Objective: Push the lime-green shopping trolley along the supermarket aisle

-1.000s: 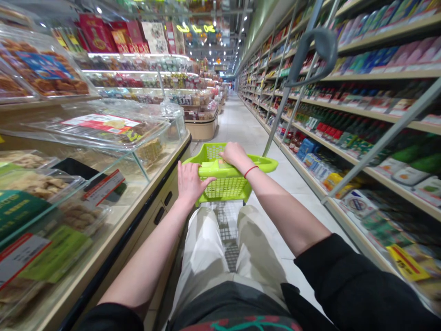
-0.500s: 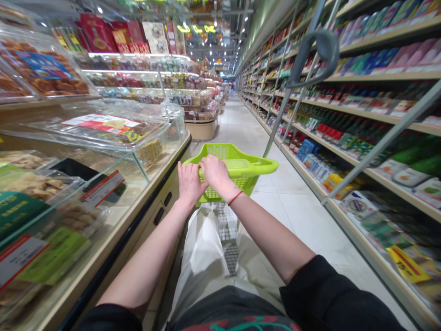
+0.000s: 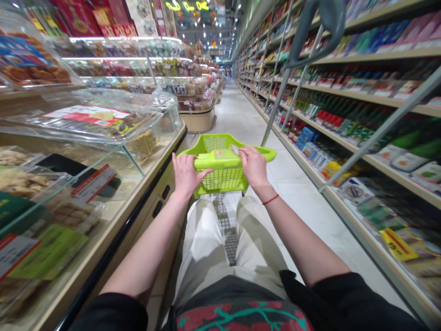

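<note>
A bright green shopping cart (image 3: 222,179) stands in front of my legs, its mesh basket showing beyond and below the handle. My left hand (image 3: 185,174) is wrapped over the left end of the cart's handle (image 3: 206,160), thumb pointing inward. Toward the handle's right side, my right hand (image 3: 254,166) grips it from above, with a red string bracelet (image 3: 270,199) on that wrist. A small label panel (image 3: 223,154) lies on the handle between the two hands. Beside my right fingertips is a small greyish piece I cannot make out.
Close on my left runs a glass-edged display counter (image 3: 138,172) with packaged snacks. Tall shelves (image 3: 372,110) of bottles and boxes line the right. A slanted metal pole with a grey loop handle (image 3: 292,50) leans before them. The tiled aisle (image 3: 225,105) stretches ahead past another display stand (image 3: 196,120).
My right hand has slid right along the handle, away from my left hand, which stays at the left end. The view has tilted down slightly and the counter has shifted a little left.
</note>
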### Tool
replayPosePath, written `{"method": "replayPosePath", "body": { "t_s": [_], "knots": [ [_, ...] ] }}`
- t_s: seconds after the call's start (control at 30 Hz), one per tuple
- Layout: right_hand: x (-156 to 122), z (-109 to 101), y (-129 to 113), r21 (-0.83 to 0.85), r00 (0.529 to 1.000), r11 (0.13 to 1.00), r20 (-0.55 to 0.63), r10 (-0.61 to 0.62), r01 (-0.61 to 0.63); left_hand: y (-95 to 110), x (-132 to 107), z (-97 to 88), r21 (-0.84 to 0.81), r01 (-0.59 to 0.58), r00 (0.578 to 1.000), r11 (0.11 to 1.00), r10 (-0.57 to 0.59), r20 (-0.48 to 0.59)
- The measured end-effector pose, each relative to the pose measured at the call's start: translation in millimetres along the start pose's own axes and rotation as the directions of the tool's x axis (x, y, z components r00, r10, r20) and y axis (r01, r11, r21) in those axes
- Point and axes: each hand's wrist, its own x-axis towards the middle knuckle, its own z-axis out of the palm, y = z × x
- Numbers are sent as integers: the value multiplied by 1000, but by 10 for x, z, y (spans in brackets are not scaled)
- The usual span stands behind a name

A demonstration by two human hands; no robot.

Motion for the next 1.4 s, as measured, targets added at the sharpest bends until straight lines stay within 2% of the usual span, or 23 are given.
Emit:
{"method": "replayPosePath", "body": {
  "t_s": [0.07, 0.13, 0.23, 0.3, 0.37, 0.47, 0.63, 0.73, 0.8, 0.9, 0.93, 1.03, 1.1, 1.17, 1.23, 1.4],
  "knots": [
    [-36, 111, -103, 7, 999, 1000, -24, -28, 28, 0, 0, -1, 1, 3, 1000, 1000, -3, 3],
    [-69, 287, -334, 7, 992, 992, 23, -127, 126, 4, 0, -5, 8, 5, 1000, 1000, -5, 5],
    [-116, 528, -680, 0, 944, 949, 102, -315, 317, 10, 1, -13, 30, 10, 1000, 1000, -10, 0],
    [-146, 592, -760, -7, 909, 915, 120, -399, 403, 8, 3, -18, 42, 11, 1000, 999, -11, -6],
    [-177, 562, -678, -3, 890, 897, 118, -440, 443, 4, 7, -21, 41, 6, 1000, 999, -6, -4],
    [-229, 409, -338, -4, 901, 903, 68, -429, 430, 6, 14, -26, 28, -7, 1000, 1000, 7, 1],
    [-294, 136, 339, -32, 948, 952, -84, -306, 304, 16, 23, -37, 24, -13, 1000, 1000, 13, 4],
    [-287, 50, 556, -47, 963, 984, -206, -176, 169, 8, 22, -34, 37, -15, 1000, 999, 15, 3],
    [-258, 54, 529, -41, 964, 994, -243, -109, 102, 1, 20, -24, 45, -21, 1000, 999, 21, -2],
    [-190, 170, 220, -9, 977, 997, -200, -79, 78, -3, 16, -3, 53, -31, 999, 998, 31, -13],
    [-168, 228, 72, -5, 981, 995, -170, -97, 97, -2, 16, 4, 55, -32, 999, 998, 33, -14],
    [-129, 387, -334, 5, 972, 972, 16, -234, 234, -3, 16, 20, 49, -27, 1000, 998, 28, -14],
    [-134, 431, -456, -10, 957, 959, 64, -284, 285, -12, 17, 24, 38, -26, 1000, 999, 26, -10],
    [-154, 401, -407, -16, 948, 949, 61, -314, 315, -28, 18, 22, 31, -24, 1000, 999, 24, -5],
    [-175, 309, -213, -16, 949, 949, 18, -314, 314, -44, 19, 17, 29, -19, 1000, 999, 19, -1],
    [-171, 2, 433, -30, 975, 988, -160, -157, 154, -50, 21, 9, 10, -15, 1000, 1000, 15, 4]
  ]
}}
